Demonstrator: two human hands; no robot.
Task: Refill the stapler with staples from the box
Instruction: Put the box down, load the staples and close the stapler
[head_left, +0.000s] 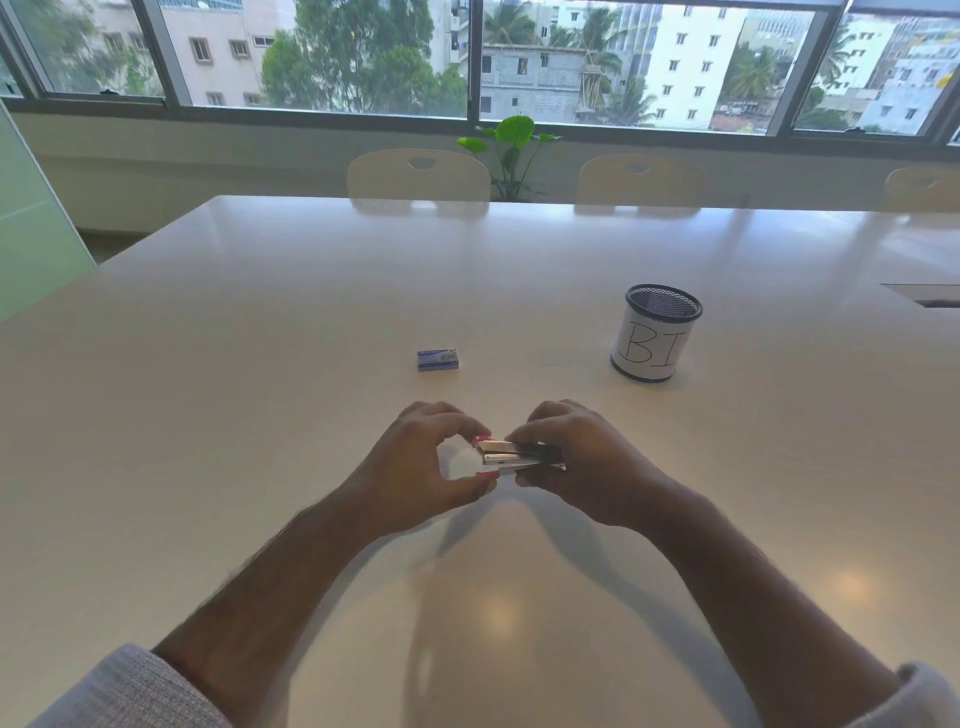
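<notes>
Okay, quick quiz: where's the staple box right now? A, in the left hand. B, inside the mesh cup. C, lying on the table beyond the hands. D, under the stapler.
C: the staple box lies alone on the table, beyond both hands, which hold the stapler.

The stapler (511, 457) is showing silver metal and pink ends; the staple box (438, 359) is looking blue; the mesh pen cup (656, 332) is showing black mesh with a white label.

I sit at a big shiny white table (311, 312). Across it stand pale chairs (418, 174) and a green plant (511, 140). Wide windows (623, 62) show trees and buildings.
</notes>
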